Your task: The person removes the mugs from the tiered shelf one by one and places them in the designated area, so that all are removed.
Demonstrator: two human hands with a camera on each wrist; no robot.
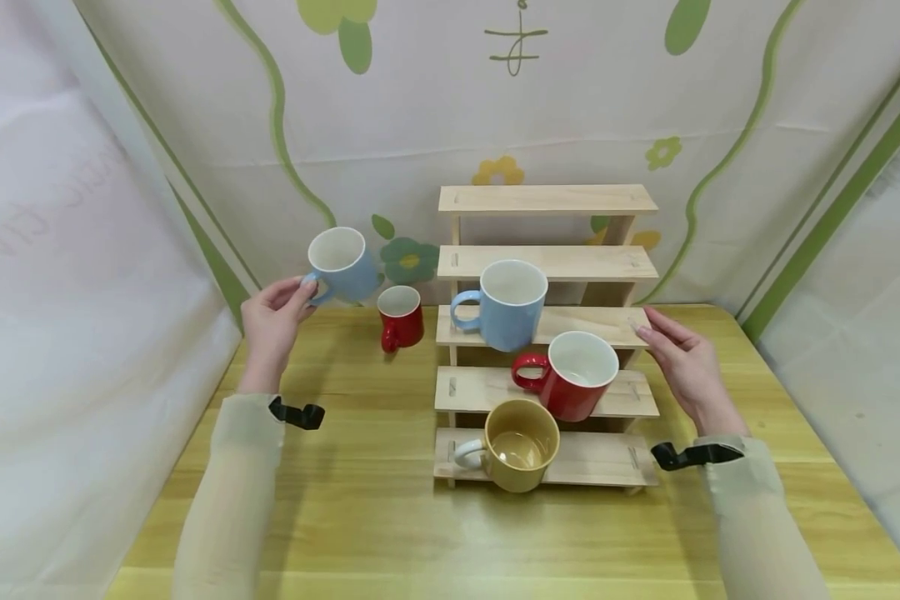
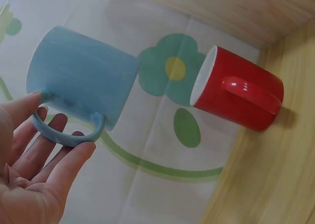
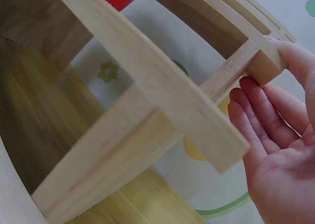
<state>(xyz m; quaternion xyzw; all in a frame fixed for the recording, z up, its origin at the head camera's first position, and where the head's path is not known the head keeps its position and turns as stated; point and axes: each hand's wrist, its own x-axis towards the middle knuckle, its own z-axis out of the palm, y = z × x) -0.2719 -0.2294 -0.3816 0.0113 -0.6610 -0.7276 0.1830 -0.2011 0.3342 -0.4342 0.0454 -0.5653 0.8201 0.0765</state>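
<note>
My left hand [image 1: 272,327] holds a light blue mug [image 1: 354,277] by its handle, up in the air left of the wooden tiered rack [image 1: 547,200]. In the left wrist view, fingers and thumb grip the handle of that tilted mug [image 2: 83,71]. My right hand [image 1: 687,364] pinches the right end of the rack's middle shelf, thumb above and fingers beneath, as the right wrist view shows at the shelf end [image 3: 268,64]. Another blue mug [image 1: 512,315] stands on the middle shelf, a red mug [image 1: 573,392] one tier lower, and a mustard-yellow mug [image 1: 522,471] on the lowest.
A smaller red mug [image 1: 402,321] stands on the wooden table [image 1: 345,517], left of the rack, near the back edge. Behind rises a white fabric wall [image 1: 405,108] with printed flowers and vines. Fabric walls also flank the table on both sides.
</note>
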